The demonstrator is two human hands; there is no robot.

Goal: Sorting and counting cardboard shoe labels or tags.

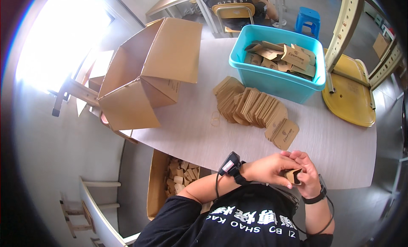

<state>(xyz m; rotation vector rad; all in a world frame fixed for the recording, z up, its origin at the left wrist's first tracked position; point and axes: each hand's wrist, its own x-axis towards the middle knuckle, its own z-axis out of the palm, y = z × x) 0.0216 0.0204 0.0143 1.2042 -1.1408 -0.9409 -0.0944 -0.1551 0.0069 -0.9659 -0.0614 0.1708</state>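
Observation:
Close to my body at the table's near edge, my left hand [272,168] and my right hand [309,179] come together around a small brown cardboard sleeve [293,175]. It is bent into a tube, and its dark open end faces up between the fingers. The left thumb lies along its near side; the right fingers curl around the other side, one fingertip at the opening. Just beyond the hands lies a fanned row of flat brown cardboard pieces [255,106], with printed ones [285,135] nearest me.
Behind the row stands a turquoise bin [272,79] holding folded cardboard pieces. An open carton [170,51] occupies the table's left. Thin rubber bands [215,119] lie between. Below the left edge, another carton [157,183] contains small cardboard pieces. A yellow chair [350,94] adjoins the right side.

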